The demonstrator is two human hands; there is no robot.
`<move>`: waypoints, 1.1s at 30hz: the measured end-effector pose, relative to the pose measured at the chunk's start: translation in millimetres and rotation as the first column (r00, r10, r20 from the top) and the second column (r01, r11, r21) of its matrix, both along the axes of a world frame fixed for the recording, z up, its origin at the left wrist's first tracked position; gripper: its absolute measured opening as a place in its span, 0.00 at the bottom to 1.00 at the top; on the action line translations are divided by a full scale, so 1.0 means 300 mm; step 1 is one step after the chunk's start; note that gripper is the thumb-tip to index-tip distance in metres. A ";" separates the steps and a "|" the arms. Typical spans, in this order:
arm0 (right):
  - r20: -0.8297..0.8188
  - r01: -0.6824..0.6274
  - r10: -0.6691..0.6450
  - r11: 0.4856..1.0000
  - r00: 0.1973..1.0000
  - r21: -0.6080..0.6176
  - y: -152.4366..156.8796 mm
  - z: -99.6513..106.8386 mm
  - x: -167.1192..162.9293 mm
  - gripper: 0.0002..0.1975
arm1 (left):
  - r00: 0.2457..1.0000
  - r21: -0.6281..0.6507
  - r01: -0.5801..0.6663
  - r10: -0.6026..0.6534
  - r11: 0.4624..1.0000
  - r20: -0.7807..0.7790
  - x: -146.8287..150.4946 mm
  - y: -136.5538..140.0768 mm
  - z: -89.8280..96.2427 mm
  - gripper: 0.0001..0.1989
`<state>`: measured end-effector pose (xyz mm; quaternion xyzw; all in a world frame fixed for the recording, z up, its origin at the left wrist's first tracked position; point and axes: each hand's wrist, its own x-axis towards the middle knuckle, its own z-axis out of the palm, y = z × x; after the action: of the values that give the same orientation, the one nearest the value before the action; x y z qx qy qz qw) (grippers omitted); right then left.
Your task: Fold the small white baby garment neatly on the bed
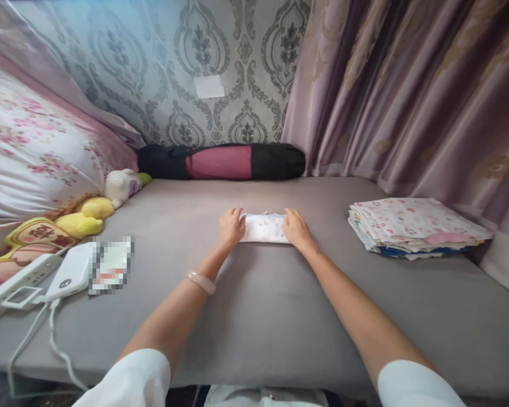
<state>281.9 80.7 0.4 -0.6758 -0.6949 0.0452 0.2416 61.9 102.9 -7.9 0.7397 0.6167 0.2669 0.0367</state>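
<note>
I press my left hand (231, 227) and right hand (296, 228), flat and open, on a folded cloth (264, 228) between them; next, I judge, another fold.

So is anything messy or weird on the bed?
Nothing much stands out. The left hand and right hand press the ends of a small folded cloth lying flat on the bed. The stack of folded cloths on the right is neat, only slightly fanned at its edges.
</note>
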 end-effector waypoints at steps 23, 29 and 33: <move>0.144 -0.206 0.223 0.971 0.964 -0.124 -0.036 -0.088 -0.158 0.26 | 0.939 -0.197 0.179 -0.227 0.964 -0.258 0.100 -0.048 -0.065 0.26; 0.133 -0.205 0.225 0.968 0.965 -0.145 -0.035 -0.079 -0.159 0.26 | 0.943 -0.185 0.164 -0.209 0.969 -0.259 0.101 -0.048 -0.067 0.26; 0.108 -0.207 0.229 0.961 0.967 -0.186 -0.041 -0.064 -0.151 0.27 | 0.953 -0.104 0.166 -0.187 0.981 -0.238 0.099 -0.056 -0.076 0.26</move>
<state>236.6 68.5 -19.0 -0.6148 -0.7728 0.0883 0.1305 91.6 86.1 -30.7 0.8171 0.5584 0.1428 0.0141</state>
